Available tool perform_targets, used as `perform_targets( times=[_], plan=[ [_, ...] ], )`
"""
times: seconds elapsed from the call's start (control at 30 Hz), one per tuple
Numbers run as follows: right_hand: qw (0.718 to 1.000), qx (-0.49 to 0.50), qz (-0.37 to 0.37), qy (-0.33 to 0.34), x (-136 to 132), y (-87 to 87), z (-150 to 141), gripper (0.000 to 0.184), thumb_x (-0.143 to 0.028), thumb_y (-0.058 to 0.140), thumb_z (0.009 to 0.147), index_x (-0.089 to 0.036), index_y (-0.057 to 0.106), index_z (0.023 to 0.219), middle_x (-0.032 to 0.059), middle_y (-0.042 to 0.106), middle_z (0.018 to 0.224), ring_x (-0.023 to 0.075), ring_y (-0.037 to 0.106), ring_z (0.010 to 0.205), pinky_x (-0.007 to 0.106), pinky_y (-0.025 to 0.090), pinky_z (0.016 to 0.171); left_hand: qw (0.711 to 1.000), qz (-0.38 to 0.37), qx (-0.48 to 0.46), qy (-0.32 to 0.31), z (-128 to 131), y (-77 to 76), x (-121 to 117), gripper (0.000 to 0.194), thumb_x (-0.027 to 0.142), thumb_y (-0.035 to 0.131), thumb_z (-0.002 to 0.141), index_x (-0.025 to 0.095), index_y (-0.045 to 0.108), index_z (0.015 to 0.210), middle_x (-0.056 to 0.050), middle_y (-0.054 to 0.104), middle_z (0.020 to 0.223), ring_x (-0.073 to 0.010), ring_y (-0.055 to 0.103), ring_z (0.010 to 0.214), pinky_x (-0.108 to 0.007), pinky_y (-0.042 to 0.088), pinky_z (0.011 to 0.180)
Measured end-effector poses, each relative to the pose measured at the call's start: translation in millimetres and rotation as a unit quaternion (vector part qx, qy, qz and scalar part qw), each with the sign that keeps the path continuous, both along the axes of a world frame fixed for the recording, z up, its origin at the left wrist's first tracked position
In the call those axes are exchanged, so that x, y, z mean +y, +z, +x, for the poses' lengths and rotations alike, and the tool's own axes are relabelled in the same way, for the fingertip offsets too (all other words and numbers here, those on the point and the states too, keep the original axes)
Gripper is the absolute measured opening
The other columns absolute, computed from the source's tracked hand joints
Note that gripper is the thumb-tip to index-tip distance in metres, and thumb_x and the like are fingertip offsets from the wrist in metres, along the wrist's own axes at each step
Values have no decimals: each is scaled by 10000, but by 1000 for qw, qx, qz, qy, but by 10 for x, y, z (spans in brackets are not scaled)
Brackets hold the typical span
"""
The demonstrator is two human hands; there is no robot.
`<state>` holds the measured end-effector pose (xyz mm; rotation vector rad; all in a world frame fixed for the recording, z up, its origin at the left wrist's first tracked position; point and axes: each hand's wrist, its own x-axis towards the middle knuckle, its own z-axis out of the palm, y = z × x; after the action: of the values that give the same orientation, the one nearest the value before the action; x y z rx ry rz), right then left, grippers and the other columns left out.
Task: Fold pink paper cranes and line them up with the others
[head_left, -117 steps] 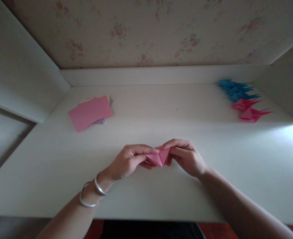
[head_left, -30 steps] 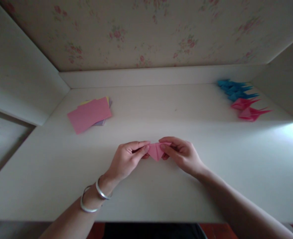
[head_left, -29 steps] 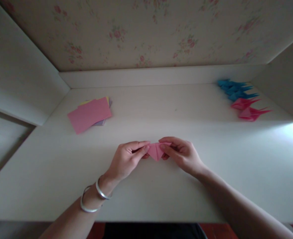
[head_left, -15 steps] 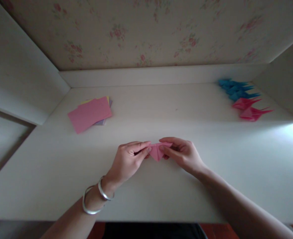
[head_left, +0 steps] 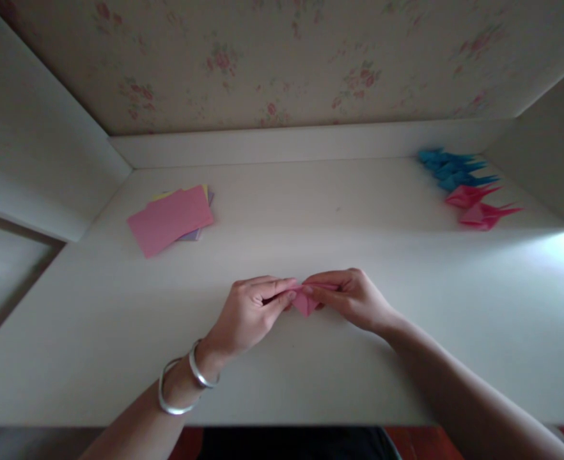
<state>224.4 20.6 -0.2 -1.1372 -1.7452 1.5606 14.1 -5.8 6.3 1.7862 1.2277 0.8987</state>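
left fingers (head_left: 276, 287), right fingers (head_left: 329, 277) pinch folded pink paper (head_left: 306, 306)

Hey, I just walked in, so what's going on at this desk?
A person is pinching a small folded pink paper between the left hand and right hand, its point toward the person. Farther back on the white desk, a loose stack of colored paper lies to the left, pink on top. To the right sits a row of pointed folded pieces, blue ones behind pink ones.
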Motion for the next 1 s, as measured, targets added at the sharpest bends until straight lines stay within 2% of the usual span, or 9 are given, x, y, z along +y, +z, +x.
perform_targets(
  times=[0.1,0.23,0.33,0.5,0.63,0.8,1.0],
  plan=[
    [1000,-6,6,1,3,-1,18,327,-418,604,913,-147,745,796,15,631,708,134,544,660,239,414,589,999,-38,-19,-13,-1,-14,-5,232,300,644,907,201,767,1077,-57,777,1065,-203,727,949,-275,566,874],
    [1000,2,-4,7,3,-27,46,306,-392,580,931,-141,721,825,2,571,702,119,478,638,237,355,562,987,-147,-63,5,-8,-22,7,326,394,560,949,191,745,1124,-69,760,1126,-210,725,958,-281,584,823],
    [1000,0,7,20,2,-44,53,310,-383,560,944,-145,708,812,-4,544,695,119,460,643,242,343,573,981,-186,-64,6,-15,-33,26,337,422,557,944,192,751,1096,-55,775,1078,-206,725,924,-276,580,795],
    [999,-7,14,29,-3,-44,43,329,-395,550,946,-144,702,797,-7,526,686,119,442,632,244,327,563,990,-136,-7,-23,-21,-37,30,281,367,555,950,193,767,1008,-38,788,950,-185,717,841,-245,552,735],
    [1000,1,8,25,-9,-19,20,323,-387,560,937,-137,697,785,-7,521,678,116,435,622,239,321,548,996,-84,22,-15,-20,-26,8,256,330,552,953,181,756,995,-40,786,902,-163,711,768,-217,527,668],
    [1000,-21,10,6,-11,-7,-15,280,-336,582,919,-140,694,754,-5,546,675,115,457,632,227,345,559,996,-8,91,0,-15,10,-2,234,284,544,953,165,738,895,-17,747,707,-125,654,590,-198,462,574],
    [999,-36,14,-4,-32,8,-48,276,-318,583,913,-136,693,738,-10,546,645,105,452,607,216,353,537,995,-10,94,6,-8,26,-29,213,257,540,945,161,712,864,-8,720,640,-120,650,549,-183,450,534]
  ],
)
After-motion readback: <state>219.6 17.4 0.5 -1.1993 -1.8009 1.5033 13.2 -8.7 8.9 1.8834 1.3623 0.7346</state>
